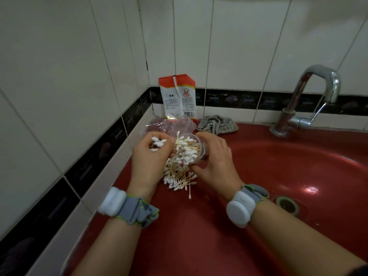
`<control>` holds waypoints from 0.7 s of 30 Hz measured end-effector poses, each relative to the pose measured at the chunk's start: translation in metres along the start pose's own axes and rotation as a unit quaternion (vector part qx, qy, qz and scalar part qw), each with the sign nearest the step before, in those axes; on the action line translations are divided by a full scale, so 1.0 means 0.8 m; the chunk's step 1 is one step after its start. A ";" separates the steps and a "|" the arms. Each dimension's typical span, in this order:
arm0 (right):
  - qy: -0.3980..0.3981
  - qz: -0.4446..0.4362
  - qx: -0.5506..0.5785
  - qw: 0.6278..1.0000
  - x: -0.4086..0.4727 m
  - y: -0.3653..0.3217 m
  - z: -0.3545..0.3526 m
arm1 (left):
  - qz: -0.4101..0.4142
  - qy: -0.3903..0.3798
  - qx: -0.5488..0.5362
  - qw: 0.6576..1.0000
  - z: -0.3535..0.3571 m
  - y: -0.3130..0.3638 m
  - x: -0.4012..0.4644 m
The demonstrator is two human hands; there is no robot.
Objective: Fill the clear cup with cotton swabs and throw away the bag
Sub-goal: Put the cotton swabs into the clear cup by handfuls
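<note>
I see left hand (148, 156) pinching swabs (158, 143); right hand (216, 158) gripping tilted cup (188, 151), part-filled, over sink ledge (179, 226); bag (169, 124) behind; risk: tilt spills swabs onto loose pile (178, 178).

dark red sink (258, 176), white-tipped tan cotton swabs (179, 179), orange-and-white packet (178, 96), perhaps grey checked cloth (218, 124)
</note>
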State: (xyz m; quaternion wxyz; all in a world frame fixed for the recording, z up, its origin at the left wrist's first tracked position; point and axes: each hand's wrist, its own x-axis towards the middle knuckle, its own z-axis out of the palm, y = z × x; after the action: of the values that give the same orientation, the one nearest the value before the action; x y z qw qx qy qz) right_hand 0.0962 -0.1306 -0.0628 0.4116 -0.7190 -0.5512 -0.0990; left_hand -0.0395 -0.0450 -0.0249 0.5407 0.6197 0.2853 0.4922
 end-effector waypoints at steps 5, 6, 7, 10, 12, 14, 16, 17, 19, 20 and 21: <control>0.002 -0.015 0.005 1.000 -0.002 -0.003 0.003 | 0.067 -0.012 0.101 0.993 0.005 -0.007 -0.004; 0.004 -0.019 0.006 1.000 -0.002 -0.004 0.004 | 0.073 -0.019 0.118 0.990 0.007 -0.007 -0.005; 0.007 -0.024 0.005 1.000 -0.003 -0.004 0.004 | 0.081 -0.025 0.134 0.987 0.008 -0.007 -0.006; 0.012 -0.031 0.009 0.999 -0.003 -0.005 0.007 | 0.151 -0.036 0.235 0.960 0.012 -0.013 -0.003; 0.013 -0.031 0.018 0.999 -0.004 -0.007 0.007 | 0.177 -0.036 0.301 0.936 0.016 -0.017 -0.001; 0.014 -0.035 0.025 0.999 -0.004 -0.007 0.007 | 0.167 -0.016 0.319 0.933 0.017 -0.018 -0.001; 0.016 -0.043 0.030 0.999 -0.004 -0.006 0.007 | 0.152 0.005 0.311 0.938 0.017 -0.017 0.000; 0.016 -0.044 0.032 0.998 -0.004 -0.005 0.007 | 0.144 0.014 0.303 0.942 0.017 -0.016 0.001; 0.019 -0.043 0.033 0.998 -0.004 -0.004 0.007 | 0.124 0.027 0.272 0.954 0.013 -0.017 0.005; 0.020 -0.041 0.032 0.998 -0.003 -0.003 0.007 | 0.112 0.027 0.239 0.964 0.011 -0.019 0.007; 0.018 -0.038 0.031 0.999 -0.003 -0.003 0.007 | 0.097 0.021 0.201 0.974 0.009 -0.020 0.008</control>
State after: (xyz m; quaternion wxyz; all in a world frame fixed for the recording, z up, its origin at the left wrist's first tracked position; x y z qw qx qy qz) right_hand 0.0918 -0.1281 -0.0666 0.4399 -0.6822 -0.5735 -0.1104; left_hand -0.0279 -0.0377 -0.0375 0.3482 0.7299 0.3287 0.4879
